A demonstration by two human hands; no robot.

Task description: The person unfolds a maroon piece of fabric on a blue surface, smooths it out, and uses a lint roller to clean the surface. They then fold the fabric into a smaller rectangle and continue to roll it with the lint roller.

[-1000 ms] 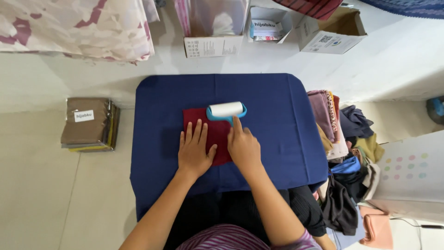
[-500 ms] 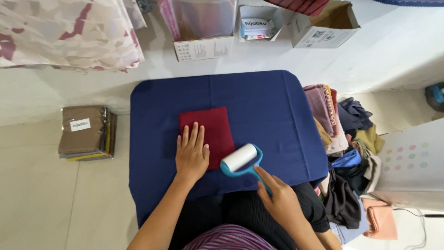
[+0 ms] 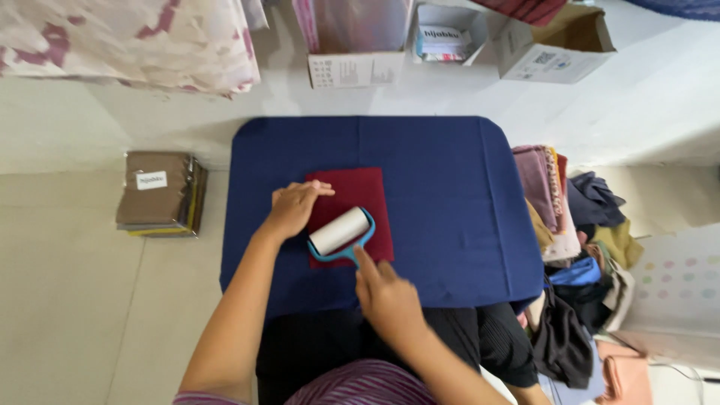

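Observation:
A folded dark red cloth (image 3: 360, 191) lies in the middle of a low table covered in navy fabric (image 3: 450, 202). My left hand (image 3: 294, 208) rests flat on the cloth's left edge, fingers pointing right. My right hand (image 3: 386, 296) grips the handle of a lint roller (image 3: 341, 232) with a white roll and a teal frame. The roll lies on the near half of the red cloth, tilted diagonally.
A heap of folded and loose cloths in many colours (image 3: 577, 247) sits right of the table. A stack of brown packets (image 3: 159, 191) lies on the floor at left. Cardboard boxes (image 3: 551, 45) and a patterned cloth (image 3: 127, 41) line the far wall.
The roller went from the cloth's far edge, off to the near right of the cloth, and is now back on its near half. My left hand shifted to the cloth's left edge.

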